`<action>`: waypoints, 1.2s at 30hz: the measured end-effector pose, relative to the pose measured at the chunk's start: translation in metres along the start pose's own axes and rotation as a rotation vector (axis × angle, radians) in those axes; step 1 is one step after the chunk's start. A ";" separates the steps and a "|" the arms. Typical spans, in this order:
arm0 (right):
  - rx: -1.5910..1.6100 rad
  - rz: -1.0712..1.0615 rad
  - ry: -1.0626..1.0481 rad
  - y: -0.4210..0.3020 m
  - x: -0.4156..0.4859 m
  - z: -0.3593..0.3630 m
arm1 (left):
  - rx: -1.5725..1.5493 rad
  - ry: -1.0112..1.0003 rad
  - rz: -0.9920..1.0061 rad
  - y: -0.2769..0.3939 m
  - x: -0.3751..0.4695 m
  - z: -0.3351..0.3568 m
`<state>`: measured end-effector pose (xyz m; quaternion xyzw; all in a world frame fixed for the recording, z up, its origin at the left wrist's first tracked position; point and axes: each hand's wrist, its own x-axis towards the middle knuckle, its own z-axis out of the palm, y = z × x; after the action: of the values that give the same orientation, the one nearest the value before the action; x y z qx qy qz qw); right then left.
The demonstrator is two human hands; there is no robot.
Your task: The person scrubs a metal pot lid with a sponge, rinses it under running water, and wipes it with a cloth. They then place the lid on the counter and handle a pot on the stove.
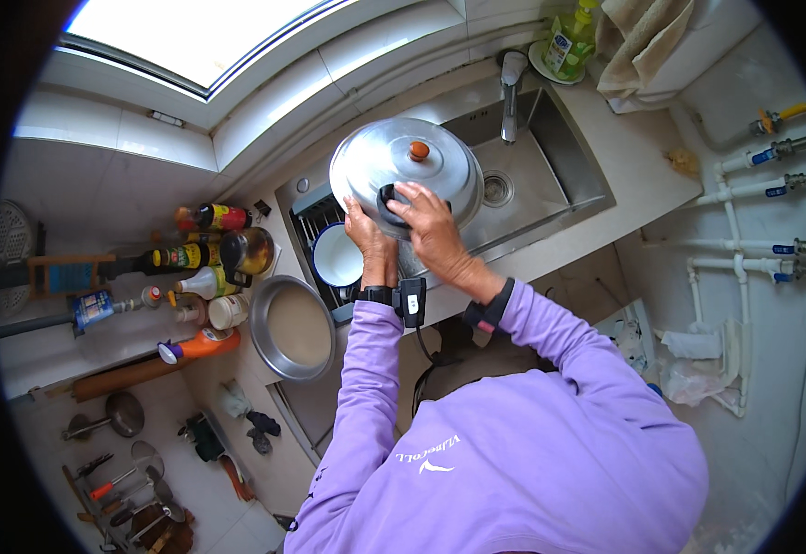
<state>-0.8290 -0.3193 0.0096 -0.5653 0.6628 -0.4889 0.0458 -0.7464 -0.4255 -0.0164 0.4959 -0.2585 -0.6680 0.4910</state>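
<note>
A domed silver metal lid (375, 156) with an orange-brown knob (418, 151) is above the left part of a stainless steel sink (531, 166). My left hand (373, 239) grips the lid's near left rim, its thumb along the edge. My right hand (431, 225) presses a black object (390, 208), possibly a scrubbing pad, against the near side of the lid. The fingers cover most of that object, so its shape is unclear. Below my left hand, a white enamel basin (337, 255) with a blue rim sits on a dish rack (306, 218).
A faucet (510, 97) stands behind the sink, beside a green soap bottle (570, 45) on a dish. Left of the rack, a metal bowl (257, 325) holds cloudy liquid. Several bottles and a glass jug (247, 251) crowd the counter's left side. Wall pipes (739, 291) run at right.
</note>
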 end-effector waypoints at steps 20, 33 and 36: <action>-0.307 -0.173 -0.210 0.009 -0.029 -0.044 | -0.199 -0.173 -0.040 -0.011 -0.008 -0.007; -0.354 0.402 -0.009 0.144 -0.013 -0.039 | -0.192 -0.142 -0.267 -0.006 -0.023 -0.025; -0.181 0.537 -0.015 0.161 0.002 -0.036 | -0.129 -0.158 -0.220 -0.003 -0.025 -0.032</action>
<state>-0.9648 -0.3182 -0.0839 -0.3748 0.8294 -0.3939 0.1281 -0.7179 -0.3968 -0.0206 0.4343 -0.1969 -0.7701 0.4238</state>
